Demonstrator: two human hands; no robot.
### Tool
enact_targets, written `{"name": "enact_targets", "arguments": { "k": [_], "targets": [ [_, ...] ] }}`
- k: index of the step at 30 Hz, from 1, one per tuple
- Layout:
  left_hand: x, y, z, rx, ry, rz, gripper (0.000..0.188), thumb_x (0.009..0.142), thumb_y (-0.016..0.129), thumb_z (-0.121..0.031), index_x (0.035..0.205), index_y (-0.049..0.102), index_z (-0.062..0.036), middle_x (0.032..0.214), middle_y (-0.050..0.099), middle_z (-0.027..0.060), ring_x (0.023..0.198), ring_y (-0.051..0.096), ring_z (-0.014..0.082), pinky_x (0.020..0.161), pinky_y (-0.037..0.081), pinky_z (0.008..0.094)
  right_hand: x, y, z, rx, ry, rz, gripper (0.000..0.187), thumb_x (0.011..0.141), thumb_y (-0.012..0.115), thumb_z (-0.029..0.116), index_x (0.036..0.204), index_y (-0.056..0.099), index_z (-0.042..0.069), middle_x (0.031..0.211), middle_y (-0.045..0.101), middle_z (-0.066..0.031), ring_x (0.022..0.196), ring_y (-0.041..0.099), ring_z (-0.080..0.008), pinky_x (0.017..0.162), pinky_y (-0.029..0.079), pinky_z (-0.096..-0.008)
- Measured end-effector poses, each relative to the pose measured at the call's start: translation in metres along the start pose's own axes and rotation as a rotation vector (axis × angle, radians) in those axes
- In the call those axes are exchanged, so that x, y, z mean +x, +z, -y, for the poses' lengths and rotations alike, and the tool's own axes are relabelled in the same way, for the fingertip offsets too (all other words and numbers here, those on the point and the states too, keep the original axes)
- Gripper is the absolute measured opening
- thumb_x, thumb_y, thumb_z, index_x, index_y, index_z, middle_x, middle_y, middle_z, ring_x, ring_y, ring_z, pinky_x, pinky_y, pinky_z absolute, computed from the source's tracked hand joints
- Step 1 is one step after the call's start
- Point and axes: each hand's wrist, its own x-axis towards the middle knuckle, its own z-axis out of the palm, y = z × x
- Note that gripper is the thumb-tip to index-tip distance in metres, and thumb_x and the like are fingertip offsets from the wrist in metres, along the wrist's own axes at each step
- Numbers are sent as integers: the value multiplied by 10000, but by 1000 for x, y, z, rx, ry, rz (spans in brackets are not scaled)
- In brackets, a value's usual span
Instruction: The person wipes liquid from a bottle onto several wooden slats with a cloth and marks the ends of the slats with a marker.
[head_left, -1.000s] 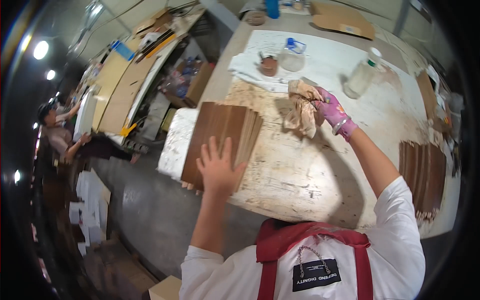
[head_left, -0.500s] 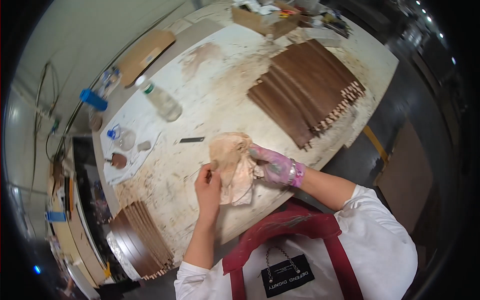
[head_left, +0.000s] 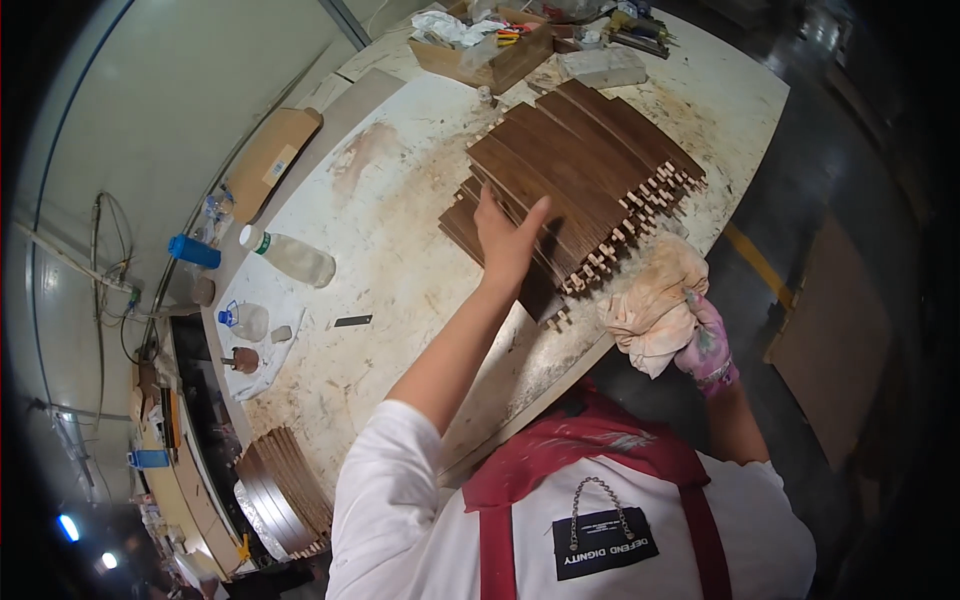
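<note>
My bare left hand (head_left: 508,235) rests against the left part of a set of dark brown wooden boards (head_left: 560,160), thumb and fingers apart. The boards overlap one another, and light dowel pegs (head_left: 610,245) stick out of their near ends. My right hand (head_left: 708,343), in a pink stained glove, is closed round a crumpled, stained cloth (head_left: 655,305). The cloth hangs by the table's near edge, close to the pegs. Part of my left fingers is hard to make out against the boards.
A flat dark blade (head_left: 352,321) lies on the worktable (head_left: 400,200). Along the left stand a clear bottle (head_left: 300,260), a blue-capped jug (head_left: 248,322) and a blue bottle (head_left: 193,251). More boards (head_left: 285,485) are stacked lower left. A cluttered box (head_left: 485,62) sits at the back.
My left hand has left the cloth and reached forward onto the boards. The right hand has carried the cloth rightward, beside the pegs. Some boards now lie raised over others.
</note>
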Motion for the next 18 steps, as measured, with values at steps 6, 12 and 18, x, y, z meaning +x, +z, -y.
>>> {"name": "enact_targets", "arguments": {
  "k": [6, 12, 18],
  "targets": [
    [19, 5, 22, -127, -52, 97, 926, 809, 758, -202, 1485, 162, 14, 1435, 342, 265, 1301, 404, 344, 1081, 354, 412, 10, -10, 14, -161, -124, 36, 418, 975, 443, 72, 1386, 417, 1, 1351, 521, -123, 1237, 516, -242, 1066, 402, -378],
    [15, -73, 42, -509, -436, 109, 628, 910, 630, -95, 1452, 318, -24, 1199, 604, 165, 1057, 589, 211, 896, 482, 311, 16, 19, 30, -153, -102, 143, 472, 953, 474, 88, 1410, 381, 15, 1357, 513, -124, 1250, 507, -258, 1069, 395, -378],
    [-82, -199, 74, -332, -533, 120, 445, 934, 597, -151, 1355, 507, -38, 1165, 640, 83, 1024, 595, 146, 902, 461, 281, 25, 90, 5, -638, -103, 422, 468, 929, 527, 83, 1365, 409, -38, 1283, 565, -123, 1152, 567, -245, 1003, 431, -351]
  ]
}}
